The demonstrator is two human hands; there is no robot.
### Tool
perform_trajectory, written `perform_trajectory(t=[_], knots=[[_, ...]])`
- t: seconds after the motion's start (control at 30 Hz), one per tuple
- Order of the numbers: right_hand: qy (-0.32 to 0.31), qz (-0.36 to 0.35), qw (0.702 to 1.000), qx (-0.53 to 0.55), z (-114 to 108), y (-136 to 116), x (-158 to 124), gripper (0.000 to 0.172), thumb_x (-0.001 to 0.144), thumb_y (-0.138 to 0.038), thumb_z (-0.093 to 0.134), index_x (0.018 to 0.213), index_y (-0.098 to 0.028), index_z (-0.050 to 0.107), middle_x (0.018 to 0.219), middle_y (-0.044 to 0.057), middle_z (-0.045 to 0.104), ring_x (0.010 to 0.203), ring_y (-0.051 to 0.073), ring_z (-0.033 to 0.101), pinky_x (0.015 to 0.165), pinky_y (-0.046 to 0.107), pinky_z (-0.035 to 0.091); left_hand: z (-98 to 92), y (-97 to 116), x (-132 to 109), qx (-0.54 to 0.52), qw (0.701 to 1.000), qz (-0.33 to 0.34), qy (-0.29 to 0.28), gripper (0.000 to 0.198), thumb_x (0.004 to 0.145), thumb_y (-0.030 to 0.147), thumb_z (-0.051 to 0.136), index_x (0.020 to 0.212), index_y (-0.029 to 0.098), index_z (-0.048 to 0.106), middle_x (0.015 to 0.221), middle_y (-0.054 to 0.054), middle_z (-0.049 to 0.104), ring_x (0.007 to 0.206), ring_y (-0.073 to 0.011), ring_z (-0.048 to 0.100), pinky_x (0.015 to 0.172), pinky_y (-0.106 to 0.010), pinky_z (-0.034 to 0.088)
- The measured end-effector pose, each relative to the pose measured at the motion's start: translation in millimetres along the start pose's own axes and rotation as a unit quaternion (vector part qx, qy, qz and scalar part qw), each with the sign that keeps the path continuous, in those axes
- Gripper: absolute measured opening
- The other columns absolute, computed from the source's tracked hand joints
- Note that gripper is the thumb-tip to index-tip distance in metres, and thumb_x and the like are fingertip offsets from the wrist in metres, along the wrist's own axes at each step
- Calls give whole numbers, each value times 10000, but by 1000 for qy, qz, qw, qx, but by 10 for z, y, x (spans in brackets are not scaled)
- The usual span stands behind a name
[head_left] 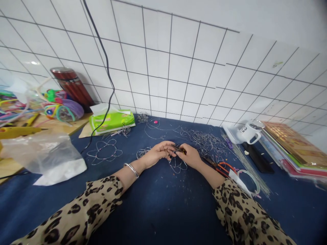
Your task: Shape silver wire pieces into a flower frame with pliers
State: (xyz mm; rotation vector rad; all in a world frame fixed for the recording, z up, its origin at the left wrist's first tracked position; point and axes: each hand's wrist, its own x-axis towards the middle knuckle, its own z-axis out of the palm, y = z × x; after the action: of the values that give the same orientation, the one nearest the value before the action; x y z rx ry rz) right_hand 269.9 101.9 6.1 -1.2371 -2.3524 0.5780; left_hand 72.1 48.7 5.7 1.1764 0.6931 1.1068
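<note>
My left hand (161, 150) pinches a piece of thin silvery wire (178, 166), bent into loops that hang just below the fingers. Against it, my right hand (190, 156) is closed around small pliers (183, 151) with dark jaws and a bit of yellow on the handle. The jaws meet the wire by the left fingertips, and the exact contact is hidden. Left of the hands lies a flower-shaped wire frame (105, 152) with small beads. More coiled wire (143, 153) sits partly behind my left wrist.
Tangled wire pieces (206, 141) spread behind my right hand. Orange-handled cutters (226, 167), straight wires (251, 170) and a tape roll (249, 182) lie right, near a white mug (252, 132) and books (298, 146). Left are a tissue pack (112, 121), plastic bag (43, 153) and thermos (73, 86).
</note>
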Motion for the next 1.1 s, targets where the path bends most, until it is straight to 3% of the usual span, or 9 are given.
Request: perform_trajectory(t=[0.33,0.6,0.87,1.1], knots=[[-6,-29,999,-20,9,3,5,178,772,-374,551,832,-207,557,768,-2,541,706,128,470,591,235,280,-10,-1,-17,-3,1000,-1,-1,462,731,37,514,1169,180,486,1075,-122,583,915,-221,608,709,-338,483],[-2,-42,999,-22,9,13,-8,212,779,-412,548,826,-205,553,766,0,527,722,132,467,617,234,292,25,12,-23,18,1000,-6,19,412,773,156,604,1166,163,478,1072,-133,584,889,-216,620,692,-322,488],[-7,-36,999,3,-54,14,-13,283,825,-456,467,740,-194,533,704,-13,499,657,113,451,598,226,301,-2,-10,-10,-23,998,-48,36,374,805,210,585,1159,147,483,1129,-160,577,903,-237,634,721,-349,503],[8,-22,999,30,-41,13,-12,226,805,-418,501,811,-198,555,721,-14,523,657,114,465,598,223,317,2,12,-27,-31,997,-57,36,365,820,228,558,1168,145,481,1114,-162,585,904,-251,638,710,-354,510]])
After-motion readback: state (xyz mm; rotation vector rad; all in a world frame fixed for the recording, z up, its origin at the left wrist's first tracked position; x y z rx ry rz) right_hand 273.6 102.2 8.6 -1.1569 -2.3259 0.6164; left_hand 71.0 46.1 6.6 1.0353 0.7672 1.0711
